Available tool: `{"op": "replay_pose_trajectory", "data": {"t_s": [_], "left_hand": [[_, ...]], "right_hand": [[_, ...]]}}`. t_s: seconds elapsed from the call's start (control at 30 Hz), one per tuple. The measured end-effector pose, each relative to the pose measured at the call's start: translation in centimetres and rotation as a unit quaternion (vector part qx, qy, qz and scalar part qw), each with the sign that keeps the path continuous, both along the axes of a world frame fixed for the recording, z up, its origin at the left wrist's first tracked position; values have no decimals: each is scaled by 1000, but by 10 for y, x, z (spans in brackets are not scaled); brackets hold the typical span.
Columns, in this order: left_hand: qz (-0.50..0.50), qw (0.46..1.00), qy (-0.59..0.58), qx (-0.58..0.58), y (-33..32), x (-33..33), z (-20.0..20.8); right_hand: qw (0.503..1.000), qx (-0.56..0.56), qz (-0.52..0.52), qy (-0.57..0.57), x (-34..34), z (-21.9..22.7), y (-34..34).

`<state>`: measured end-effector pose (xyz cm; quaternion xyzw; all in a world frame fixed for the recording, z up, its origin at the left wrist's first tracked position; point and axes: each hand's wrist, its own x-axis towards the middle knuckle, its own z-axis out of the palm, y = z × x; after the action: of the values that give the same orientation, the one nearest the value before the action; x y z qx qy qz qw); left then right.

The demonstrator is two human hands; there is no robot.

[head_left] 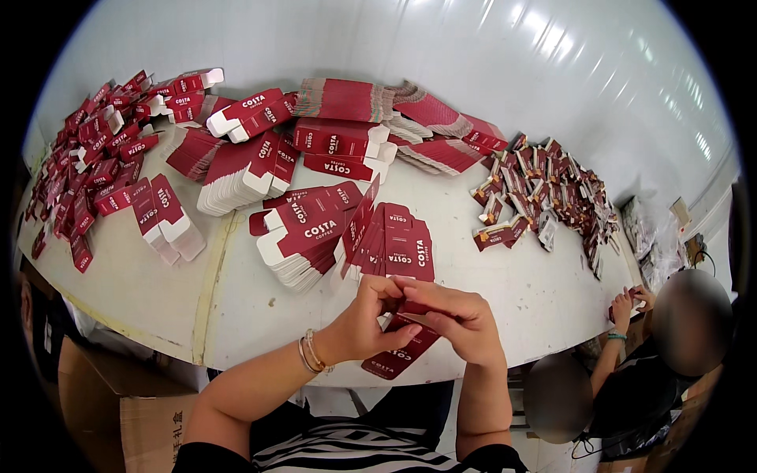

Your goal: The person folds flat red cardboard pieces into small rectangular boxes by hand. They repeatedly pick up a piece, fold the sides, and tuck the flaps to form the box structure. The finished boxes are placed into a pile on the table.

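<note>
In front of me, over the near table edge, both my hands grip a small dark red carton (pixel 392 361) with white lettering. My left hand (pixel 369 322) wears bracelets at the wrist; its thumb and fingers press on the carton's upper left. From the other side my right hand (pixel 461 319) pinches the upper part, with its thumb lying over a flap. A bit of the white inside shows between the fingers; the fingertips partly hide that end. Just beyond my hands lie flat red cartons (pixel 408 240), fanned out, and beside them a larger stack of flat cartons (pixel 311 229).
More flat carton stacks (pixel 343 100) line the back of the white table (pixel 236 284). A heap of folded red boxes (pixel 95 169) covers the left end. Small brown-red packets (pixel 552 185) are piled at right. Co-workers sit there, one person's hands (pixel 627 307) holding something red. A cardboard box (pixel 150 430) stands lower left.
</note>
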<state>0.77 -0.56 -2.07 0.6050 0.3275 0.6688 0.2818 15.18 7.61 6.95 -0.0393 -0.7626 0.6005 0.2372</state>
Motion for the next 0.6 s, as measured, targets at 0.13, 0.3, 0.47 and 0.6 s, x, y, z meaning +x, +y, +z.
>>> {"op": "replay_pose_trajectory", "data": {"t_s": [0.13, 0.3, 0.47, 0.6], "left_hand": [[-12, 998, -34, -43, -2, -1, 9], [-34, 996, -83, -23, 3, 0, 15], [-68, 985, -142, -66, 4, 0, 18], [-86, 980, -149, -97, 2, 4, 18]], "right_hand": [[995, 95, -31, -8, -1, 2, -4], [970, 241, -44, 3, 0, -3, 1], [941, 321, -103, -43, 1, 1, -12], [935, 327, -112, -81, 9, 1, -14]]}}
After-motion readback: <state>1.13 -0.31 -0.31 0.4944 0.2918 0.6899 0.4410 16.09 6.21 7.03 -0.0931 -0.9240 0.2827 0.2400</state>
